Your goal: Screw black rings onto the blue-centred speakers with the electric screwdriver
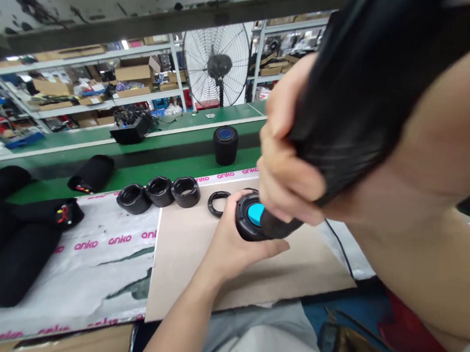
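My left hand (232,241) is closed round a black round speaker (244,228) with a bright blue disc (255,214) in its top, over a cardboard sheet (188,259). My right hand (290,164) wraps round a long black object (360,83), large and blurred close to the camera, whose kind I cannot make out. Its lower end is over the right part of the speaker and hides it. Just left of the speaker lies a thin black ring (211,205). Several thicker black rings (185,192) stand in a row farther left.
Black fabric-covered cylinders (17,251) with coloured wires lie at the left, another (92,173) behind them. A black speaker (225,148) stands on the green bench (171,157). A black box (130,130), a fan (219,66) and loaded shelves (110,101) are beyond. A beam (121,18) crosses overhead.
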`<state>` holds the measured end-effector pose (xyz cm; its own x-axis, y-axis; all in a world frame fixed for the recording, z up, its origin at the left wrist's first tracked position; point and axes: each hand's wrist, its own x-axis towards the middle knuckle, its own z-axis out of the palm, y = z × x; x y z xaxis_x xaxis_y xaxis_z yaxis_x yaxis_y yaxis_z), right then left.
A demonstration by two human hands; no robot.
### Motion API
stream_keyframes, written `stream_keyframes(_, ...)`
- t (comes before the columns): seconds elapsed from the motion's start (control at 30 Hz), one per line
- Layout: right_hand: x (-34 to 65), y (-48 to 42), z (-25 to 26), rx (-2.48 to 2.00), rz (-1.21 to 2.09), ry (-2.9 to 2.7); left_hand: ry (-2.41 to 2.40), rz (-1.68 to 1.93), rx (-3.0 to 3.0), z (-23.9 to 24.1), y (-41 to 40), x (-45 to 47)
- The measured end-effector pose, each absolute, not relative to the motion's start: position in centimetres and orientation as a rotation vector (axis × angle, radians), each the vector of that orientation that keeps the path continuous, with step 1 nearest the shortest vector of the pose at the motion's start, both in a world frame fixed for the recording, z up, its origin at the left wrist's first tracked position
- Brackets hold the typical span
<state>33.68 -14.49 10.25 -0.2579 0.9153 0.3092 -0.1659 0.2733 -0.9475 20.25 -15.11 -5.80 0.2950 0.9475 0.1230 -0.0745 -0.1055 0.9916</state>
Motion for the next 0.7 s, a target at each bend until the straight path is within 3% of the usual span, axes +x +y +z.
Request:
stream_keyframes(0.1, 36.8, -13.7, 9.6, -0.449, 1.092, -1.425, 0.885, 1.094, 1.376, -6.3, -15.1, 20.3)
stream_keyframes(0.2, 39.8, -11.6, 7.0, -0.616, 0.693, -1.192, 0.915, 1.079, 1.389, -6.9, -15.2, 20.2)
stream_keyframes(0.3, 41.8, -9.1, 3.8, -0.694, 0.554, -0.999, 0.954, 1.079, 1.405, -7.3, -15.2, 20.2)
stream_keyframes(0.47, 42.8, -7.7, 1.1, -0.702, 0.635, -0.993, 1.058, 1.147, 1.477, -7.0, -15.1, 20.3)
stream_keyframes(0.7, 42.7, -8.5, 1.0, -0.778, 0.846, -1.059, 1.113, 1.171, 1.494, -6.9, -14.9, 20.5)
